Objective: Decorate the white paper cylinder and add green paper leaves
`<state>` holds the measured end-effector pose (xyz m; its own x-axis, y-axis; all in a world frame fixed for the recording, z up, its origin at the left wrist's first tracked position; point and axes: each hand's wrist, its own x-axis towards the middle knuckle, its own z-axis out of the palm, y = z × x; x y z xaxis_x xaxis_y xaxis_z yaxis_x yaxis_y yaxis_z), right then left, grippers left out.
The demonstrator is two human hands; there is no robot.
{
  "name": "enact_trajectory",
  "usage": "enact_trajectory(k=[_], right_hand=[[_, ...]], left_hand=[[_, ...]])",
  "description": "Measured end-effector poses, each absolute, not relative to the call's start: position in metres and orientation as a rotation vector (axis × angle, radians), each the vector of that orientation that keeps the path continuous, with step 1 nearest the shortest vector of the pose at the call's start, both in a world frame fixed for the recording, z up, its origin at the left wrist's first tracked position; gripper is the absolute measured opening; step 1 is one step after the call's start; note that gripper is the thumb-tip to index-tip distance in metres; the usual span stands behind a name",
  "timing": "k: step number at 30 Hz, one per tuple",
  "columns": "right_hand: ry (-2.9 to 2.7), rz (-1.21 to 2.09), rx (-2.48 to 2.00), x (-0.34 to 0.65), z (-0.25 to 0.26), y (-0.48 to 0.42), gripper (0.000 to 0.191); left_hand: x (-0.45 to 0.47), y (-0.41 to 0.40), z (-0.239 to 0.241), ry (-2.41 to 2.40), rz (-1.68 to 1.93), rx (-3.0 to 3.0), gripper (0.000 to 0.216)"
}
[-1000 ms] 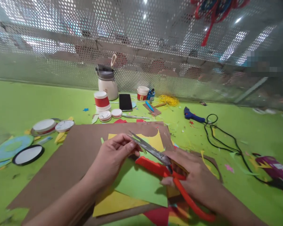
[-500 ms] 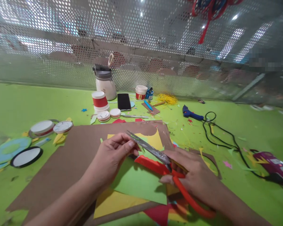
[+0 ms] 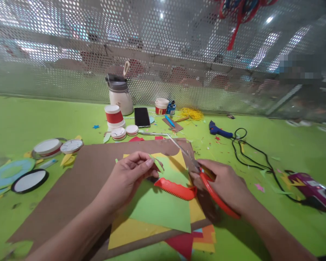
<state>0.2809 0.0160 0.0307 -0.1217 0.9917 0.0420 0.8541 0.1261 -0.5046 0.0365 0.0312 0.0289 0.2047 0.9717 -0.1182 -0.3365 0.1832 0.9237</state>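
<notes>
My left hand (image 3: 134,174) pinches a small light-green paper strip (image 3: 157,164) between thumb and fingers. A pair of scissors with red-orange handles (image 3: 216,194) is gripped in my right hand (image 3: 222,185), the blades pointing up and left, apart from the strip. Below the hands lies a light-green paper sheet (image 3: 163,214) on yellow paper (image 3: 136,233) and brown cardboard (image 3: 92,181). An orange-handled tool with a toothed edge (image 3: 175,189), perhaps a knife, rests on the green sheet; my left hand partly hides its dark end.
A blue glue gun (image 3: 220,130) with a black cord lies to the right, near a purple device (image 3: 312,188). Along the back stand a thermos jug (image 3: 121,99), red-and-white tubs (image 3: 114,115) and a phone (image 3: 142,117). Round lids (image 3: 47,146) lie left; a perforated panel (image 3: 152,54) rises behind.
The scissors have moved right and away from my left hand, their blades now clear of the green strip. My left hand stays nearly in place, still pinching the strip.
</notes>
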Motion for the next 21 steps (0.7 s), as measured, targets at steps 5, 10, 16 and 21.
enact_trajectory(k=[5, 10, 16, 21], right_hand=[[-2.188, 0.278, -1.951, 0.291, 0.017, 0.032, 0.037], [-2.292, 0.222, -1.917, 0.288, 0.005, 0.037, 0.042], [-2.439, 0.252, -1.745, 0.298, 0.003, 0.040, 0.042], [-2.362, 0.096, -1.249, 0.272, 0.029, 0.024, 0.036]], left_hand=[[0.036, 0.033, 0.029, 0.860, 1.105, 0.874, 0.009], [0.035, 0.034, 0.029, 0.869, 1.113, 0.856, 0.008], [0.035, 0.036, 0.023, 0.875, 1.138, 0.799, 0.008], [0.035, 0.035, 0.020, 0.883, 1.130, 0.727, 0.008]])
